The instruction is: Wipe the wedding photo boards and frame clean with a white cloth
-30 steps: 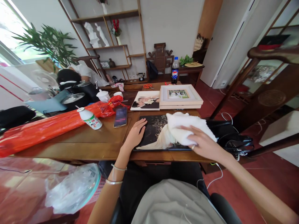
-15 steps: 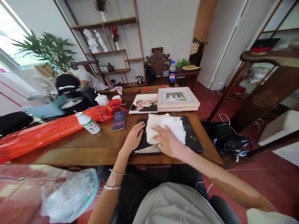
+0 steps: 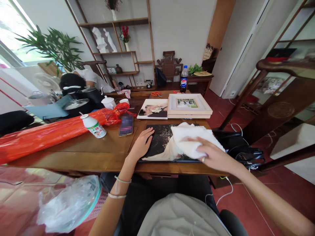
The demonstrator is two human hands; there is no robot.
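Over the right half of a dark rectangular photo panel (image 3: pixel 159 141) on a brown wooden table (image 3: pixel 69 160), a fluffy white cloth (image 3: pixel 194 137) is being gripped by the right hand (image 3: pixel 213 155) — the panel's left edge is being touched by the left hand (image 3: pixel 141 145), opened flat. Beyond the panel, a Pepsi emblem (image 3: pixel 183 81) is being shown on a blue-capped cola bottle (image 3: pixel 183 89); left of it, a white-and-green bottle (image 3: pixel 93 126) is being seen — lettering too small to read.

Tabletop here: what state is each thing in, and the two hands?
Left hand: open, on the left edge of the dark picture panel
Dark picture panel: flat, partly covered
Right hand: on the white cloth, fingers blurred
White cloth: rumpled
Cola bottle: upright, capped
Phone: lying flat
White pot: lidded
Long bundle: wrapped in red plastic
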